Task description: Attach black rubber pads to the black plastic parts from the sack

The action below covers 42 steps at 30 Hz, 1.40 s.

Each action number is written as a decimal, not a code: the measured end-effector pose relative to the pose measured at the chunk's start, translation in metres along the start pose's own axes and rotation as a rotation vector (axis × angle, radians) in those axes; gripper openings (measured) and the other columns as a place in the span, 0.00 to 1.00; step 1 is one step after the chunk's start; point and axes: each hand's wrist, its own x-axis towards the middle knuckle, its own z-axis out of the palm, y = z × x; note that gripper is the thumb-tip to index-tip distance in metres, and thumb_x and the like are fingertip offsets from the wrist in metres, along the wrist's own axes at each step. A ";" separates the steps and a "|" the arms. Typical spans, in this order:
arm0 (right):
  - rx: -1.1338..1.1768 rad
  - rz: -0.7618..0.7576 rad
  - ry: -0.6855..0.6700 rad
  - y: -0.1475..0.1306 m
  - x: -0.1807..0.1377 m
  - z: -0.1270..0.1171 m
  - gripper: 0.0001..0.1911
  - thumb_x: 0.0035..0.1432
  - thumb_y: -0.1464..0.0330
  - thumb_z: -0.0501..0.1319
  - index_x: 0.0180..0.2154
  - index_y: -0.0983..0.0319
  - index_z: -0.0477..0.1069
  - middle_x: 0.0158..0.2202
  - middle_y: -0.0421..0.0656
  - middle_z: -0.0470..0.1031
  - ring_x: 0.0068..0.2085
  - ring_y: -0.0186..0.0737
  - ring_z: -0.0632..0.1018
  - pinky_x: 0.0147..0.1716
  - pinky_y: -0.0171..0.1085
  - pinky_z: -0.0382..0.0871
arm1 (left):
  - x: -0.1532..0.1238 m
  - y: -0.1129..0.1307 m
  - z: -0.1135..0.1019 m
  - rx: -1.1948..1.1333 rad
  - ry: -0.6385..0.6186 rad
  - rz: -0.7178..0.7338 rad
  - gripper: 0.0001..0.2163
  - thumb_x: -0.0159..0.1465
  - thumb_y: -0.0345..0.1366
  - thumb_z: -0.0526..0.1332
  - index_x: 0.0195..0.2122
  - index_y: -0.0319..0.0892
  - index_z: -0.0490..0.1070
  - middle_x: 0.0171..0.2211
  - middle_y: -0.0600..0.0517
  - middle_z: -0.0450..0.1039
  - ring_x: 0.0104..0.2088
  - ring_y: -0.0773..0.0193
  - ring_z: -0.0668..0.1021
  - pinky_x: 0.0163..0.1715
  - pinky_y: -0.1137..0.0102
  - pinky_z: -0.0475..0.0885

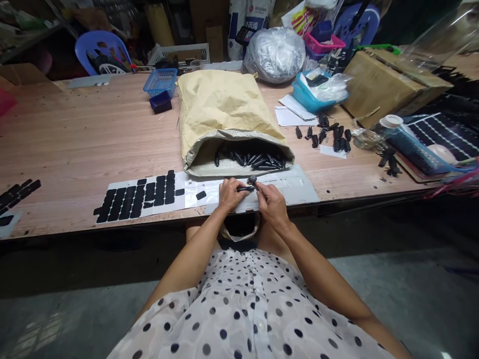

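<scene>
My left hand (230, 193) is closed on a slim black elongated piece (245, 189) just above the table's front edge. Close beside it, my right hand (272, 202) pinches a small item with a dark, rounded head (252, 179); its exact kind is too small to tell. Beneath both hands lies a grey-white board (299, 187). Right behind them, a yellow paper sack (228, 104) lies on its side, its mouth facing me, with many black elongated pieces (258, 159) inside. Left of my hands, rows of black rounded rectangles (129, 202) rest on a pale sheet, with one loose black rectangle (201, 195) nearer.
Loose black parts (339, 139) lie at the right near a cardboard box (392, 85) and a turquoise basket (299, 94). Blue baskets (160, 82) stand behind the sack's left side. Below the table edge, an open bag (239, 234) sits between the knees.
</scene>
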 end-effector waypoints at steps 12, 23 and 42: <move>-0.099 0.043 0.185 0.022 0.010 -0.020 0.19 0.65 0.68 0.53 0.52 0.58 0.79 0.40 0.47 0.77 0.39 0.46 0.76 0.44 0.44 0.72 | -0.001 0.000 -0.003 0.044 -0.014 0.010 0.05 0.59 0.34 0.71 0.36 0.49 0.81 0.41 0.52 0.78 0.48 0.53 0.73 0.52 0.59 0.66; -0.610 0.611 0.290 0.110 0.052 -0.072 0.22 0.61 0.74 0.55 0.52 0.60 0.80 0.39 0.49 0.70 0.41 0.48 0.72 0.38 0.41 0.62 | 0.000 -0.014 0.006 0.026 0.015 0.065 0.06 0.58 0.32 0.70 0.37 0.49 0.81 0.38 0.52 0.76 0.45 0.54 0.72 0.50 0.58 0.67; -0.680 0.513 0.330 0.122 0.051 -0.053 0.20 0.60 0.72 0.55 0.52 0.62 0.78 0.43 0.52 0.70 0.45 0.51 0.69 0.37 0.43 0.59 | -0.109 -0.042 0.038 0.138 -0.350 0.414 0.13 0.72 0.39 0.54 0.47 0.44 0.77 0.39 0.48 0.76 0.38 0.60 0.80 0.42 0.66 0.77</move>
